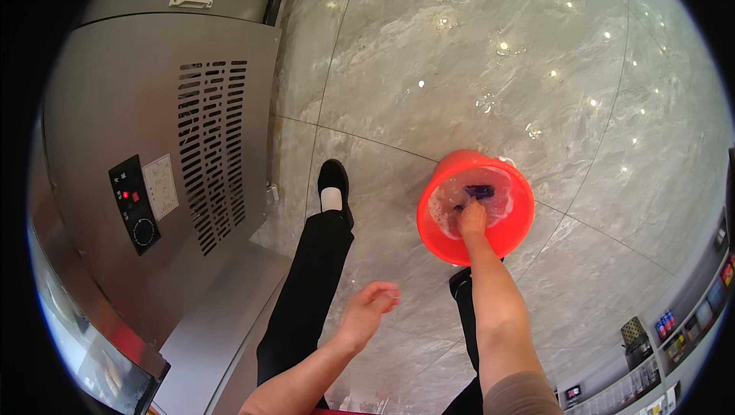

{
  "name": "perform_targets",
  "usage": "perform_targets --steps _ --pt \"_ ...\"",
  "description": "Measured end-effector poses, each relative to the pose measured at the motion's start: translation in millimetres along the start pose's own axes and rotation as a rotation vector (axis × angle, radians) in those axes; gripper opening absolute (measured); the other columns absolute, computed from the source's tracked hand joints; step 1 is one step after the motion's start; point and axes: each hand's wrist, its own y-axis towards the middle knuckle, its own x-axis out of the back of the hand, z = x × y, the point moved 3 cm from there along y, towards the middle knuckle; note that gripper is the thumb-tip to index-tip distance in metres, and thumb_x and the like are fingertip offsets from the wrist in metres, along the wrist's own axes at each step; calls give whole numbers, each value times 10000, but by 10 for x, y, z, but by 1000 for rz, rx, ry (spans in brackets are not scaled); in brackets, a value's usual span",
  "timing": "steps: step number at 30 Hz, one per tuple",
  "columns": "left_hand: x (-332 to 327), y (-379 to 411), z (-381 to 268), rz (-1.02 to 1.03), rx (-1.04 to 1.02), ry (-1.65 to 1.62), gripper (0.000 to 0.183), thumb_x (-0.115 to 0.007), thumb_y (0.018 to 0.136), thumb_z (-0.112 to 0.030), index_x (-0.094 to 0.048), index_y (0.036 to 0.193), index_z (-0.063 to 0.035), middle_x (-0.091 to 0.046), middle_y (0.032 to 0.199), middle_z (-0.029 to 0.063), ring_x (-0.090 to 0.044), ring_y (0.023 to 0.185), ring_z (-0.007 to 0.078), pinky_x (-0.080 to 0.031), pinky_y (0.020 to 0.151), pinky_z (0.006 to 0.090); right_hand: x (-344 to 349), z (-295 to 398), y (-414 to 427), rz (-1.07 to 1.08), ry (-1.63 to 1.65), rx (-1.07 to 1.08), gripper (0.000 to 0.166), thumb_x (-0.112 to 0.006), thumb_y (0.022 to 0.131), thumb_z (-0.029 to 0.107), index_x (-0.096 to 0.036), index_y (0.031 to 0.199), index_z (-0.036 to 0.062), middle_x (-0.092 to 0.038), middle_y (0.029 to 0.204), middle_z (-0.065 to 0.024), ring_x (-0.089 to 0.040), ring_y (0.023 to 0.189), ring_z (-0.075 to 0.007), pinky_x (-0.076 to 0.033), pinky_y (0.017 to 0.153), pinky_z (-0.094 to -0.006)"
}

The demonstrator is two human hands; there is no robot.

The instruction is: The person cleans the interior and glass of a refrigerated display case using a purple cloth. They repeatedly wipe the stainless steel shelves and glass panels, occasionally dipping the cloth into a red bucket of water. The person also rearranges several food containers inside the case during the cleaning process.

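A red plastic bucket (426,225) stands on the floor in front of me, with cloudy, sudsy water (445,199) inside. My right hand (473,218) reaches down into it, fingers closed on a dark purple cloth (480,191) at the water. Part of the cloth and my fingertips are hidden by the hand and the water. To the left of the bucket, my left hand (370,309) hangs in the air, holding nothing, its fingers loosely bent and slightly blurred. It touches neither the bucket nor the cabinet.
On the left rises a stainless steel appliance (115,116) with vent slots (212,151) and a control panel (135,205) showing a red light. Glossy grey floor tiles (390,93) reflect lamps. My black shoe (333,179) is left of the bucket. Shelves with glasses (629,389) line the lower right.
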Motion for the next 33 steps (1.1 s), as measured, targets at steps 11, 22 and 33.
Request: perform_targets --steps 11,22,33 --pt "-269 209 192 74 95 -15 199 -491 955 -159 -584 1095 -50 -601 1010 41 -565 923 129 -478 824 288 1905 727 -1901 46 274 69 157 -662 809 88 -552 907 35 -612 734 -158 -613 667 -339 -475 613 -371" --pt "-667 365 -127 158 262 -130 281 -532 943 -240 -556 1154 -56 -530 1167 66 -552 1022 189 -509 830 359 580 176 -405 -302 281 -10 168 -711 758 154 -646 825 15 -653 728 -192 -636 660 -351 -480 627 -409" --pt "-1288 1038 -311 -13 239 -191 228 -506 917 -180 -543 1006 26 -596 834 124 -607 714 232 -496 592 375 1417 712 -1827 -78 620 -155 188 -690 813 216 -651 833 33 -537 982 -44 -535 909 -156 -435 804 -351"
